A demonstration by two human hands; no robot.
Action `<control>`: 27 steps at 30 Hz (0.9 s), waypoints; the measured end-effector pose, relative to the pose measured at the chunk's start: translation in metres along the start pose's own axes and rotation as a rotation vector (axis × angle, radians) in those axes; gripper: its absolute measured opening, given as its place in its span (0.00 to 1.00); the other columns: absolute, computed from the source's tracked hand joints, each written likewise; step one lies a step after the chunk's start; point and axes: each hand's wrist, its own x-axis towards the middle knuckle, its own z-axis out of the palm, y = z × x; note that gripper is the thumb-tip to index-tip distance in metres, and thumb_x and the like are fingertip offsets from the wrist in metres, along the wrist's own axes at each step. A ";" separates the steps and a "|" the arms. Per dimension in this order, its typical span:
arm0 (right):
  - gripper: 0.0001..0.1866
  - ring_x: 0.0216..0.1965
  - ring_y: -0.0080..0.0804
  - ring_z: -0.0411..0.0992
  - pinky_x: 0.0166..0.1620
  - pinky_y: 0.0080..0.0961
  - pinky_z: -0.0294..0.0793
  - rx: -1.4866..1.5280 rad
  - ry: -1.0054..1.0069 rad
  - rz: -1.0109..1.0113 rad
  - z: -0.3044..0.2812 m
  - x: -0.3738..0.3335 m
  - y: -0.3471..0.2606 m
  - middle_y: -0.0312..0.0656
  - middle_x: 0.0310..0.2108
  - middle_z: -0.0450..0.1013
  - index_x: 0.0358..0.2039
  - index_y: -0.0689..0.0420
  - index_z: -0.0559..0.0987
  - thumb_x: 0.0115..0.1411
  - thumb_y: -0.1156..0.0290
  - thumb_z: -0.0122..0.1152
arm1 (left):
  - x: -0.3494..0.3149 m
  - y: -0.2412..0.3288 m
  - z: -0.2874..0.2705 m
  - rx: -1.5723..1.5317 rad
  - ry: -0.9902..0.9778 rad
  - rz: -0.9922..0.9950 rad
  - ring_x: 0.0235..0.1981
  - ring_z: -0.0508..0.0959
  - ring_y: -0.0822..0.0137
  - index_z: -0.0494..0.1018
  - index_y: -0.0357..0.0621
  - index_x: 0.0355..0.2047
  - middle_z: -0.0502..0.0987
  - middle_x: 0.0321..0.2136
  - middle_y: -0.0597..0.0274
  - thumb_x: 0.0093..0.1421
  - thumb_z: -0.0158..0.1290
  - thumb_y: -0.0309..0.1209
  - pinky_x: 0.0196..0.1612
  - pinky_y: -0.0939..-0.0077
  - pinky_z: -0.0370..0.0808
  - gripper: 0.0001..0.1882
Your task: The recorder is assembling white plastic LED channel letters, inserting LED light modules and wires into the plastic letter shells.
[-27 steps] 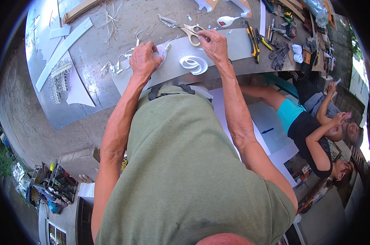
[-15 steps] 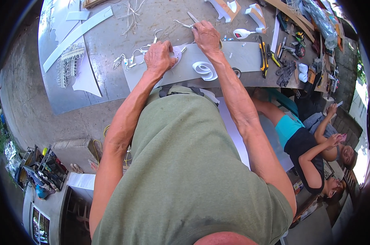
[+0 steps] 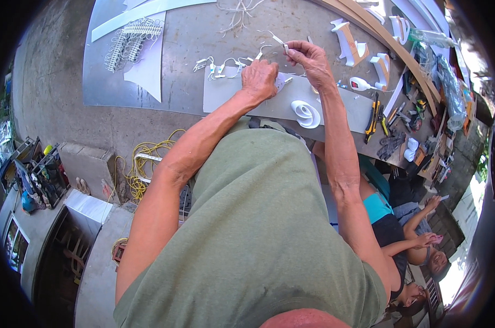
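Observation:
My right hand is raised over the metal table, its thumb and fingers pinching a small white LED module on a thin wire. To its left, my left hand curls down over a pale lavender-white piece, which shows past its fingertips; the rest lies hidden under the hand. A string of white LED modules joined by wires trails leftward from my left hand. Close below my right hand, a white curved letter-like shape lies on a grey-white sheet.
A coil of many white-wired modules lies at the far left. Loose white wires are at the back. White foam-like shapes, a white glue bottle, a yellow-black cutter and gloves sit right. Two people are at the right.
The view has shifted, so the table appears farther right. My right hand has turned from palm-down, with a grey blade beside it, to pinching the module. My left hand stays on the pale piece.

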 end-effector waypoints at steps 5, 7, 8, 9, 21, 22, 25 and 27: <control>0.13 0.30 0.21 0.73 0.35 0.20 0.74 -0.140 -0.095 0.060 0.035 0.026 -0.009 0.40 0.33 0.81 0.46 0.65 0.82 0.60 0.75 0.63 | 0.002 -0.001 0.005 0.002 0.060 -0.013 0.42 0.79 0.53 0.79 0.50 0.32 0.79 0.35 0.56 0.43 0.65 0.32 0.40 0.55 0.77 0.13; 0.14 0.29 0.21 0.73 0.33 0.20 0.74 -0.222 -0.142 0.112 0.051 0.038 -0.013 0.40 0.32 0.80 0.45 0.64 0.83 0.59 0.76 0.62 | 0.002 0.000 0.008 -0.022 0.018 0.023 0.44 0.79 0.52 0.81 0.46 0.35 0.79 0.36 0.54 0.44 0.63 0.29 0.41 0.57 0.78 0.14; 0.14 0.29 0.21 0.73 0.33 0.20 0.74 -0.226 -0.158 0.106 0.061 0.046 -0.014 0.40 0.32 0.80 0.45 0.64 0.83 0.59 0.76 0.62 | 0.002 -0.003 0.008 -0.020 0.029 0.012 0.44 0.79 0.52 0.81 0.46 0.35 0.79 0.36 0.54 0.44 0.63 0.29 0.41 0.57 0.78 0.14; 0.13 0.29 0.21 0.73 0.33 0.20 0.73 -0.301 -0.181 0.138 0.073 0.055 -0.019 0.39 0.32 0.80 0.45 0.64 0.83 0.60 0.74 0.63 | 0.002 -0.005 0.010 0.002 0.018 0.010 0.42 0.79 0.53 0.80 0.48 0.33 0.79 0.34 0.54 0.44 0.63 0.29 0.40 0.57 0.78 0.13; 0.13 0.32 0.21 0.77 0.37 0.21 0.77 -0.440 -0.220 -0.122 0.148 0.095 -0.065 0.40 0.35 0.81 0.46 0.60 0.83 0.63 0.75 0.57 | 0.001 0.000 0.004 -0.071 0.088 0.005 0.40 0.81 0.49 0.80 0.41 0.30 0.80 0.33 0.52 0.44 0.64 0.31 0.38 0.53 0.79 0.12; 0.13 0.32 0.21 0.76 0.36 0.20 0.77 -0.466 -0.220 -0.123 0.139 0.090 -0.061 0.40 0.35 0.81 0.46 0.60 0.83 0.63 0.75 0.57 | 0.001 0.000 0.003 -0.072 0.066 0.008 0.40 0.81 0.49 0.80 0.42 0.29 0.80 0.33 0.52 0.44 0.64 0.31 0.38 0.54 0.79 0.11; 0.12 0.31 0.19 0.75 0.35 0.18 0.76 -0.431 -0.179 -0.135 0.106 0.064 -0.055 0.39 0.35 0.80 0.45 0.60 0.83 0.64 0.75 0.56 | 0.003 0.002 0.001 -0.043 0.000 0.008 0.40 0.81 0.50 0.80 0.44 0.28 0.80 0.33 0.53 0.44 0.64 0.31 0.38 0.54 0.79 0.09; 0.12 0.31 0.18 0.75 0.34 0.18 0.75 -0.369 -0.131 -0.142 0.086 0.039 -0.053 0.38 0.34 0.80 0.45 0.60 0.83 0.65 0.75 0.56 | 0.003 0.001 0.007 -0.003 0.002 0.009 0.40 0.81 0.51 0.79 0.47 0.28 0.79 0.33 0.54 0.44 0.64 0.31 0.38 0.56 0.79 0.10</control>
